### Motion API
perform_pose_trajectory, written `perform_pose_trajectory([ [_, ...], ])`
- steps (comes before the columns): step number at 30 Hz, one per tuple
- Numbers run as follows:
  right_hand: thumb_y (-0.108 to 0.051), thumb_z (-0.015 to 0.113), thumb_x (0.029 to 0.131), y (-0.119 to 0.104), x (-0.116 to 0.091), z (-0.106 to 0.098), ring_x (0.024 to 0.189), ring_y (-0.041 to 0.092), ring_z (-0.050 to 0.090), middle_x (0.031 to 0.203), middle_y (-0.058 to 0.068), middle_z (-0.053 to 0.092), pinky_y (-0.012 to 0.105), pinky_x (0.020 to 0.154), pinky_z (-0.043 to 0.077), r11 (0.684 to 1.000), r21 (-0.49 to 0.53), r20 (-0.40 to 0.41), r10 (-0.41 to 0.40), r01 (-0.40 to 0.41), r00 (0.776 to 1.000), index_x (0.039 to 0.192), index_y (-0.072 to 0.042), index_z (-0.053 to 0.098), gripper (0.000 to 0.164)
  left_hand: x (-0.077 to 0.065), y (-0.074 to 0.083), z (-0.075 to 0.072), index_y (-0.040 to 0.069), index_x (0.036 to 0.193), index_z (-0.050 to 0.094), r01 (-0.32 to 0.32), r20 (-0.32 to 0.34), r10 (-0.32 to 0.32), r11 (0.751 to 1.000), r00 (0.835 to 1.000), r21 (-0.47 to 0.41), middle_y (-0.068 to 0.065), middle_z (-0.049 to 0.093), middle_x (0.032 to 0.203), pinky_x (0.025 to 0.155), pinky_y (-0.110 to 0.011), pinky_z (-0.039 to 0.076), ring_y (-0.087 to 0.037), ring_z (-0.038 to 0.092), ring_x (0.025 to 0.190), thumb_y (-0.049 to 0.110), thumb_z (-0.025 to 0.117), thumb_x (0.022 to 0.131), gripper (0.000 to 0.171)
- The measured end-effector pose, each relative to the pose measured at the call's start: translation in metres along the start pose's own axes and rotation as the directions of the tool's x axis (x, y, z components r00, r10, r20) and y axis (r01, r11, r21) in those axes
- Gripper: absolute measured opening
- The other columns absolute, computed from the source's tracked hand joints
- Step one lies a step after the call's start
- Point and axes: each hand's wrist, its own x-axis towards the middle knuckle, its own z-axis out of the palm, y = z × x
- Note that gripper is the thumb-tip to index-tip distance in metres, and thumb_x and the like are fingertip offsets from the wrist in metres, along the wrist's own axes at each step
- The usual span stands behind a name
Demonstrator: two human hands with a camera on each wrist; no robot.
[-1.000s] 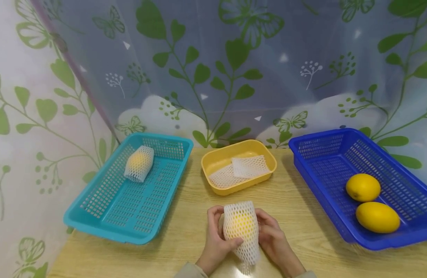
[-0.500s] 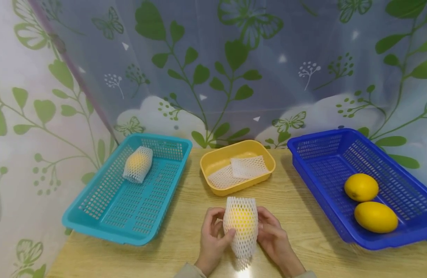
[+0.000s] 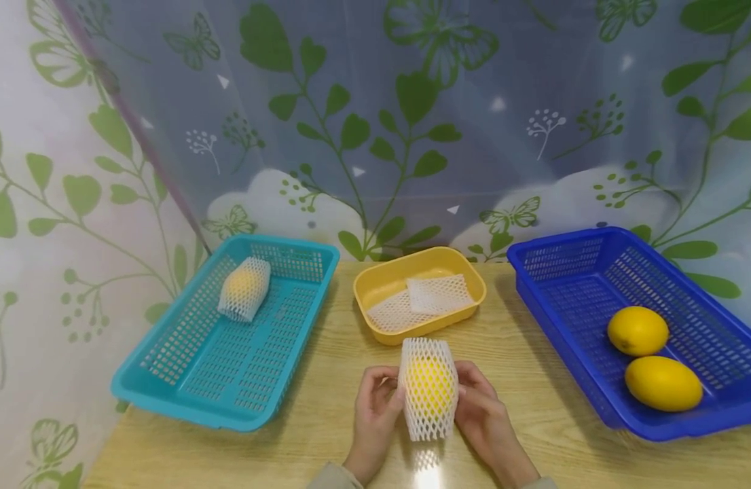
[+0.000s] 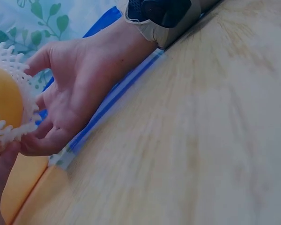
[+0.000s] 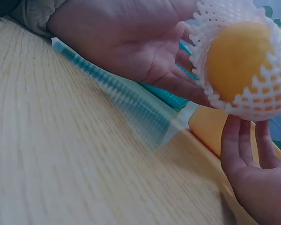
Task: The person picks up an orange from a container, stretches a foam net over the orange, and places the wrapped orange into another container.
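Observation:
A yellow oval fruit (image 3: 429, 386) in a white foam net sleeve (image 3: 428, 428) is held upright just above the table at front centre. My left hand (image 3: 375, 414) grips its left side, thumb toward me. Along the right side, my right hand (image 3: 482, 414) holds the net with its fingertips. The net covers the fruit and reaches past both ends. In the left wrist view the right hand (image 4: 77, 89) shows across the netted fruit (image 4: 4, 98); the right wrist view shows the left hand (image 5: 131, 42) beside the fruit (image 5: 236, 58).
A teal basket (image 3: 247, 367) on the left holds one netted fruit (image 3: 245, 288). Behind my hands, a yellow tray (image 3: 375, 272) holds flat foam nets (image 3: 439, 293). The blue basket (image 3: 565, 299) on the right holds two bare yellow fruits (image 3: 664, 384). A patterned curtain (image 3: 375, 136) hangs behind the wooden table (image 3: 326, 380).
The netted fruit has risen slightly. The net's lower end, longer and narrower before, is now shorter and wider, and my left thumb has moved from the net's front to its left edge.

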Motion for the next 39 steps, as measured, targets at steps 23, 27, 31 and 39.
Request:
perform_pose_trajectory([
  [23, 0.009, 0.047, 0.095, 0.005, 0.0, 0.007, 0.102, 0.014, 0.059, 0.116, 0.001, 0.061, 0.027, 0.083, 0.053, 0.969, -0.222, -0.21, -0.158, 0.11, 0.965, 0.116, -0.011, 0.063, 0.033, 0.002, 0.0, 0.001, -0.005, 0.129, 0.045, 0.142, 0.025, -0.144, 0.988, 0.989, 0.063, -0.023, 0.051, 0.128, 0.098, -0.031, 0.047, -0.024, 0.056, 0.115, 0.0, 0.056, 0.096, 0.035],
  [27, 0.013, 0.049, 0.093, 0.008, 0.0, 0.006, 0.1, 0.015, 0.059, 0.115, 0.004, 0.06, 0.025, 0.081, 0.053, 0.94, -0.307, -0.197, -0.217, 0.15, 0.956, 0.118, -0.002, 0.061, 0.032, 0.002, 0.0, 0.002, 0.0, 0.136, 0.045, 0.151, 0.039, -0.154, 0.985, 0.987, 0.078, -0.021, 0.05, 0.135, 0.104, -0.032, 0.043, -0.026, 0.053, 0.123, 0.002, 0.058, 0.096, 0.043],
  [31, 0.015, 0.052, 0.091, 0.009, 0.001, 0.007, 0.095, 0.014, 0.058, 0.111, 0.005, 0.06, 0.022, 0.078, 0.052, 0.916, -0.362, -0.199, -0.256, 0.171, 0.946, 0.117, 0.003, 0.06, 0.03, 0.003, -0.001, 0.003, 0.003, 0.139, 0.045, 0.164, 0.063, -0.168, 0.984, 0.984, 0.073, -0.02, 0.051, 0.137, 0.105, -0.033, 0.043, -0.026, 0.053, 0.125, 0.002, 0.059, 0.096, 0.045],
  [39, 0.016, 0.049, 0.092, 0.009, 0.003, 0.007, 0.096, 0.014, 0.058, 0.107, 0.005, 0.061, 0.022, 0.079, 0.052, 0.891, -0.376, -0.099, -0.311, 0.254, 0.945, 0.118, 0.01, 0.057, 0.028, 0.002, -0.003, 0.002, 0.001, 0.141, 0.039, 0.168, 0.099, -0.171, 0.985, 0.98, 0.036, -0.023, 0.048, 0.138, 0.107, -0.032, 0.041, -0.025, 0.05, 0.127, 0.001, 0.057, 0.096, 0.048],
])
